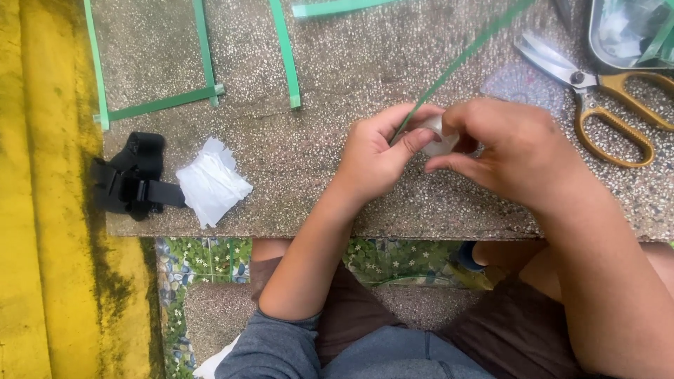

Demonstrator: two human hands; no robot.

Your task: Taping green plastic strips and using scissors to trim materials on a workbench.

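Green strip (460, 56) | left hand (375, 154) pinching | right hand (512, 151) on tape roll (441, 137)

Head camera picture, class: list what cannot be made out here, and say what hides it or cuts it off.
- White roll: mostly covered by the left hand and right hand; its full shape is hidden.
- Green strip: its lower end disappears between the fingers.
- Scissors: blade tips cut off by the top edge.
- Clear container: cut off at the top right corner, contents blurred.
- Black strap: bunched up; its form is unclear.
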